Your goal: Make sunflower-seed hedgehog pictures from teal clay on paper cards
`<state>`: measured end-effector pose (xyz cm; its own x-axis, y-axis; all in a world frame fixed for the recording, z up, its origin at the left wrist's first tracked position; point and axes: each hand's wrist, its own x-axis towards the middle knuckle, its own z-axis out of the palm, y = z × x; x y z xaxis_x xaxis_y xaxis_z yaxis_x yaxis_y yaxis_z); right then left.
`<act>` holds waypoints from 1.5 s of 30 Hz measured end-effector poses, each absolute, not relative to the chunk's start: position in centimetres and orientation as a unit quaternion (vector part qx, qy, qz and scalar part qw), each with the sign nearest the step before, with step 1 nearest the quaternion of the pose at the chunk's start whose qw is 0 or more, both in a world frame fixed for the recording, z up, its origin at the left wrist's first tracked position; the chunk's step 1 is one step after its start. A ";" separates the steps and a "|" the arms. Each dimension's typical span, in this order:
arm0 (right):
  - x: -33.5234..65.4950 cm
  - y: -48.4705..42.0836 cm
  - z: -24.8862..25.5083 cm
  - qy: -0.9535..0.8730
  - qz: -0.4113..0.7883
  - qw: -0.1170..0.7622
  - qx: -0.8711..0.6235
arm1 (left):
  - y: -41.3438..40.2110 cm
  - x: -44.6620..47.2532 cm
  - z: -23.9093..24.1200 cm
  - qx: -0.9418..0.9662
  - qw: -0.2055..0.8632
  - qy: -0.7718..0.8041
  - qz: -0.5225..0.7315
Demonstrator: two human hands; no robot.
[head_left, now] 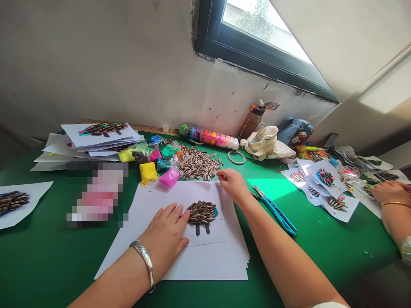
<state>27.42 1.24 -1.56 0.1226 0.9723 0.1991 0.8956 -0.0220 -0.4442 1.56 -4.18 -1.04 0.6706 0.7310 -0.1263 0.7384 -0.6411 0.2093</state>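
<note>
On a stack of white paper (pixel 205 265) in front of me is a hedgehog-like figure (pixel 203 212) made of striped sunflower seeds. Blue clay shows at its right end, and two dark legs stand below. My left hand (pixel 168 231) lies flat on the sheet, fingers stretched out, its fingertips beside the figure's left end and a small pink bit (pixel 181 214). My right hand (pixel 233 185) is at the sheet's upper right, near the pile of sunflower seeds (pixel 199 162). Its thumb and fingertips are pinched together; what they hold, if anything, is too small to make out.
Bags of coloured clay, such as a yellow one (pixel 148 173), lie left of the seeds. A tape roll (pixel 236 157), blue-handled tool (pixel 278 211), bottle (pixel 252 122) and cloth bag (pixel 268 143) are rightward. Finished sheets (pixel 99 132) pile up left. Another person's hand (pixel 391 194) rests far right.
</note>
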 end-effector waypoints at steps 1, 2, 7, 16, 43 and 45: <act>27.3 1.9 -1.7 -0.661 0.073 0.231 -0.710 | -4.2 1.5 -1.4 0.906 0.118 0.406 -0.002; 27.1 2.4 -1.8 -0.665 0.066 0.224 -0.709 | -4.2 1.5 -1.8 0.908 0.115 0.403 0.005; 26.6 3.5 -2.4 -0.683 0.056 0.192 -0.703 | -4.4 1.4 -2.5 0.910 0.103 0.402 0.022; 26.3 3.1 -3.6 -0.700 0.027 0.194 -0.687 | -4.5 1.3 -2.3 0.907 0.115 0.404 0.019; 24.5 -2.1 -1.2 -0.762 0.173 0.230 -0.581 | -4.5 1.1 -2.3 0.913 0.097 0.394 0.026; 24.2 -1.5 -0.6 -0.782 0.178 0.197 -0.564 | -4.6 1.1 -2.5 0.912 0.097 0.397 0.027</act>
